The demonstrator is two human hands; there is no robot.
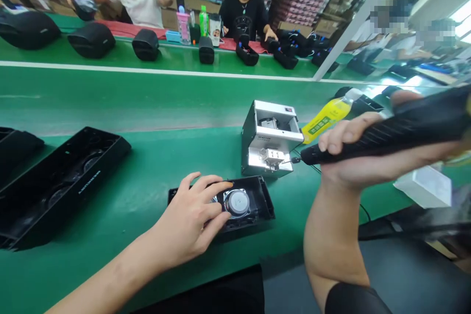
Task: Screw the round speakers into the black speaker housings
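My left hand [200,211] lies over a black speaker housing [263,196], fingers spread across it and thumb by the near side, steadying it. Inside the housing a round silver-backed speaker driver [238,202] shows beside my fingertips; another driver is mostly covered by my hand. My right hand [346,157] is wrapped round a black electric screwdriver [390,130], held nearly level. Its tip reaches the front of a silver and black screw feeder [272,137] just behind the housing. Whether a screw sits on the tip is too small to tell.
At left lies a larger open black housing [69,181]. A yellow drink bottle [326,118] leans beside the feeder, and a white box [425,186] is at right. Across a white-edged conveyor belt [147,98], people sit among several black speakers [91,40].
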